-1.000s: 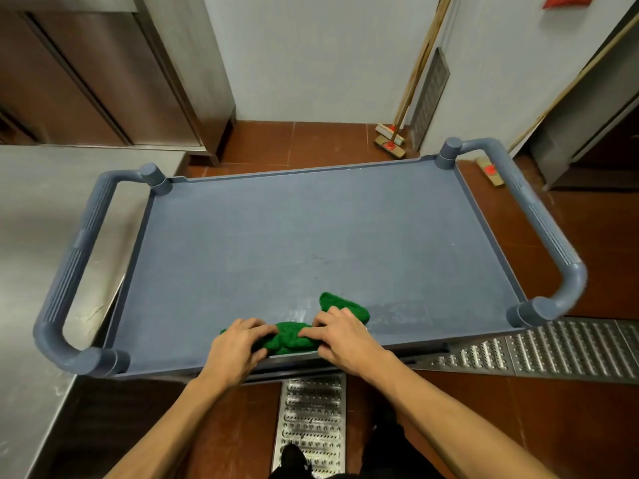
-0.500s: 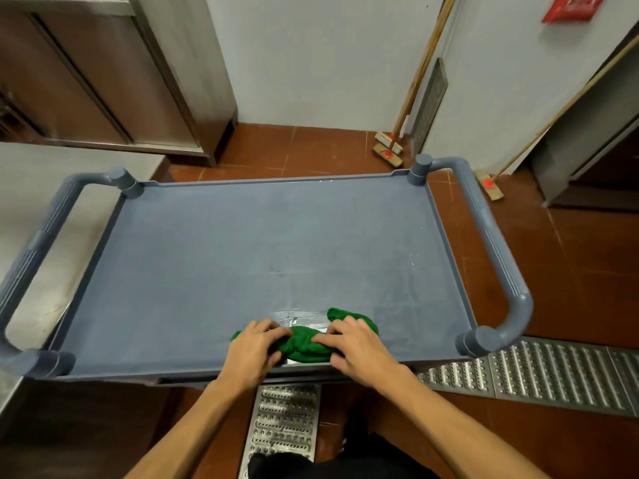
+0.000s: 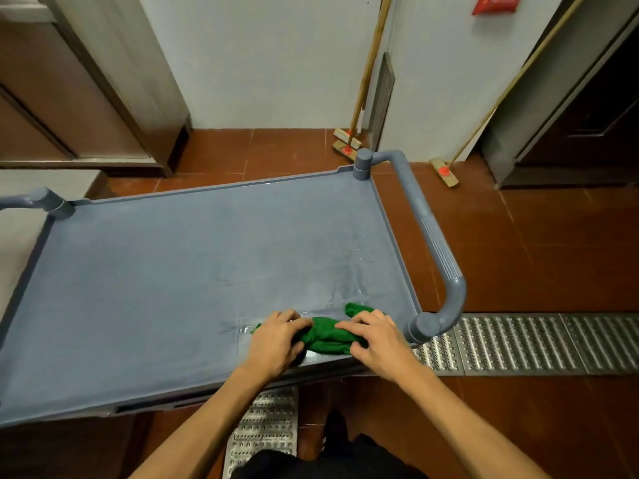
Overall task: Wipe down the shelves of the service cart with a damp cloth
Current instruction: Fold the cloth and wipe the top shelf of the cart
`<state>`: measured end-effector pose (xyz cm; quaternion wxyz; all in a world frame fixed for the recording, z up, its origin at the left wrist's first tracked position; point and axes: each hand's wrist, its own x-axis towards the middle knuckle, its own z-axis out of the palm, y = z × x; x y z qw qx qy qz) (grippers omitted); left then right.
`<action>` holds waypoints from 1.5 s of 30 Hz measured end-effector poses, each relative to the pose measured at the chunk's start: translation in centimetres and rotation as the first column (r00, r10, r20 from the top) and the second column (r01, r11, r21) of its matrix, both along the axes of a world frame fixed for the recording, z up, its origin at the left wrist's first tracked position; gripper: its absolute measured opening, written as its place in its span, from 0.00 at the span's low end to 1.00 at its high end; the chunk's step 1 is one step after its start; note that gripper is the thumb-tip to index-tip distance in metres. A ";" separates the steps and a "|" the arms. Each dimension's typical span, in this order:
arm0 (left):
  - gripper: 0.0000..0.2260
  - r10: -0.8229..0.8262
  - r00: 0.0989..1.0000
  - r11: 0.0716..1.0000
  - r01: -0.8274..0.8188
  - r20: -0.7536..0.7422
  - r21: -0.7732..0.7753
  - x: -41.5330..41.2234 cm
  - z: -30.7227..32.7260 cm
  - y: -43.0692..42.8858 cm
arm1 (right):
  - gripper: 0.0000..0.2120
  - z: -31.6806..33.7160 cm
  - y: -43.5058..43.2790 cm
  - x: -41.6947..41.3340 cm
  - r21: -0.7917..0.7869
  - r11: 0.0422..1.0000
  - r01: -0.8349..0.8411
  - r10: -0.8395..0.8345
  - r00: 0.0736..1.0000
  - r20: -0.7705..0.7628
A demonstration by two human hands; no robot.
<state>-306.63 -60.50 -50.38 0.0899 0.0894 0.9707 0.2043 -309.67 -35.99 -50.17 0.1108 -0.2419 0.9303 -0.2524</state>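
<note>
Left hand point(image 3: 280, 335) and right hand point(image 3: 375, 340) are both on the bunched green cloth point(image 3: 328, 335), one at each end. Fingers curl over it with thumbs on the near side, pressing it down onto the deck. The cloth sits at the near edge of the grey-blue plastic top shelf point(image 3: 155, 288) of the service cart, toward the right end, near the corner post point(image 3: 423, 326).

Progress, my read:
- A wet sheen and streaks point(image 3: 345, 285) show on the right part of the shelf, from the cloth up toward the far right corner.
- The left half looks matt and dry, so probably not wiped.
- I'd call it early in the top shelf.
- The lower shelves are hidden under the deck. I can't tell their state, so I assume they're still to do.

Edges:
- A low raised lip runs all round. The cloth will butt against it at the near edge and the right side.
- The grey ribbed tubular handle point(image 3: 432, 236) arches over the right end with posts at both corners, so the cloth has to be worked round them.
- The left handle point(image 3: 34, 198) is mostly out of frame.

Room:
- There's a long stroke available leftward along the near lip and away toward the far lip.
- A steel counter point(image 3: 20, 229) sits close on the left.
- A perforated metal floor grate point(image 3: 518, 344) lies by the near right corner.
- Wooden-handled brooms point(image 3: 349, 143) lean on the wall beyond the far right corner, apart from the cart.
</note>
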 end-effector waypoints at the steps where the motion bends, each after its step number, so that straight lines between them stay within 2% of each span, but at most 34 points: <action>1: 0.20 -0.013 1.000 1.000 0.013 0.004 -0.007 -0.3 0.0 0.6 | 0.23 0.0 0.5 0.0 -0.006 1.000 0.026 -0.026 1.000 0.000; 7: 0.21 -0.019 0.998 0.998 0.022 0.056 -0.057 -1.0 0.4 2.8 | 0.22 -0.7 1.9 0.8 0.008 0.986 0.164 -0.163 0.984 -0.075; 10: 0.20 0.005 0.996 1.000 -0.004 0.090 -0.012 -0.7 0.3 2.2 | 0.22 -0.6 1.0 1.6 0.036 0.974 0.222 -0.220 0.974 -0.062; 16: 0.23 -0.046 0.998 0.998 0.048 0.051 -0.029 0.2 0.2 1.7 | 0.29 0.0 -0.1 2.1 0.138 0.970 0.200 -0.201 0.980 -0.008; 22: 0.25 -0.056 0.995 0.995 0.062 0.083 -0.079 0.7 0.3 0.4 | 0.27 0.4 -1.7 1.6 0.179 0.957 0.229 -0.240 0.970 0.045; 31: 0.23 -0.027 0.990 1.000 0.028 0.139 -0.004 2.9 0.1 -5.7 | 0.22 1.8 -7.4 2.6 0.264 0.954 0.144 -0.172 0.982 0.084; 45: 0.20 0.082 0.988 0.987 -0.099 0.131 0.126 7.7 0.3 -16.5 | 0.26 2.7 -18.3 5.7 0.298 0.955 0.017 -0.073 0.981 0.180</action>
